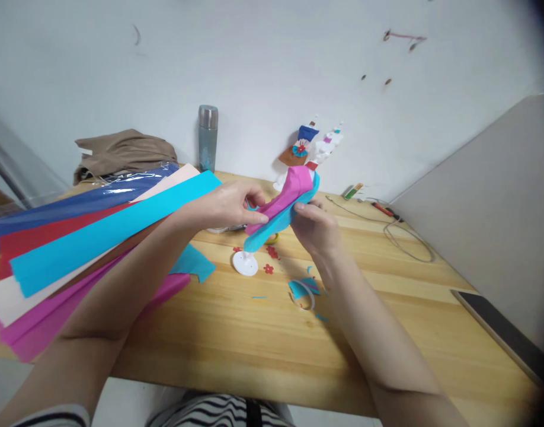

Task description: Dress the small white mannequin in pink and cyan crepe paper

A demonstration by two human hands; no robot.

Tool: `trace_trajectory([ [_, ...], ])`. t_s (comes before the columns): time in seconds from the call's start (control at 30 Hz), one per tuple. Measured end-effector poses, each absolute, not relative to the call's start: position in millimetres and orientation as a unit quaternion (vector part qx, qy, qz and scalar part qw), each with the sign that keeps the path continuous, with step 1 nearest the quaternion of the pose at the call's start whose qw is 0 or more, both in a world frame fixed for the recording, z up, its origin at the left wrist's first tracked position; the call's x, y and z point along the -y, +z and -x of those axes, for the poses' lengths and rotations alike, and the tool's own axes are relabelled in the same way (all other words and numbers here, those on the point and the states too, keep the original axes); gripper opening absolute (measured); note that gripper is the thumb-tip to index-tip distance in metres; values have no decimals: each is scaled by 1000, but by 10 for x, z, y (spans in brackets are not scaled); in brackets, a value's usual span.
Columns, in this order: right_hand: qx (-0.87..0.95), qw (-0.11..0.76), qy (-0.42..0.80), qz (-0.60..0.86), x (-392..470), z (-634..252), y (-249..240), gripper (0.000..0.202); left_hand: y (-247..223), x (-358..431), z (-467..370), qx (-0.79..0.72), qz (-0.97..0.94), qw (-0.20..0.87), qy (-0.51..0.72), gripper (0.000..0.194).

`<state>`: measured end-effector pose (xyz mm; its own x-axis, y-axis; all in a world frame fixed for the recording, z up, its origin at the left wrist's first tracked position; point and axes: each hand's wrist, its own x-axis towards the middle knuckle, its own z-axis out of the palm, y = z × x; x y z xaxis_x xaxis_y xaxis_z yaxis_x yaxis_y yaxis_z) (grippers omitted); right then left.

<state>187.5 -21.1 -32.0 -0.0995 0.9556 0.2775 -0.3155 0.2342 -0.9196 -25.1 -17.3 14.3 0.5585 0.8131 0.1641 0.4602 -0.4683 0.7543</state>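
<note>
Tilted between my hands is a small white mannequin (328, 147) on a round white base (245, 264). Its upper end leans to the right, away from me. Pink crepe paper (294, 188) and blue crepe paper (278, 224) cover its lower part like a skirt. My left hand (236, 204) pinches the pink paper's lower end between thumb and fingers. My right hand (319, 228) grips the blue side, thumb on top, other fingers mostly hidden behind. A second mannequin (304, 135) in blue and brown, with a paper flower, stands behind.
Coloured paper strips (112, 231) lie at left, near brown cloth (130, 154) and a flask (208, 139). Red flower cutouts (269, 269), blue scraps and a tape ring (304, 295) lie near the base. A cable (409, 246) and phone-like slab (498, 332) are at right.
</note>
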Motion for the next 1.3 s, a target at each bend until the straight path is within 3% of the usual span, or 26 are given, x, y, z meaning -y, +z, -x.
trace_trajectory([
  [0.1,520,590,533,311,213,-1888,-321,21,124,182,258,-385,-829,325,243,35],
  [0.2,518,592,531,314,200,-1895,-328,23,93,187,251,-359,-841,344,212,19],
  [0.27,511,597,529,321,188,-1890,-335,23,99,193,260,-382,-837,332,209,21],
  [0.4,487,608,524,343,185,-1855,-332,21,187,255,272,-425,-817,268,283,18],
  [0.6,478,616,522,346,250,-1776,-277,25,227,448,61,-442,-775,249,378,52],
  [0.7,479,611,524,350,275,-1759,-262,19,176,449,-23,-463,-757,230,401,39],
  [0.87,493,598,533,339,301,-1760,-267,18,100,320,11,-407,-755,283,429,16],
  [1.1,506,586,534,339,314,-1763,-271,19,64,256,21,-407,-715,368,433,15],
  [1.3,496,583,547,340,345,-1739,-241,19,86,207,95,-383,-646,524,402,18],
])
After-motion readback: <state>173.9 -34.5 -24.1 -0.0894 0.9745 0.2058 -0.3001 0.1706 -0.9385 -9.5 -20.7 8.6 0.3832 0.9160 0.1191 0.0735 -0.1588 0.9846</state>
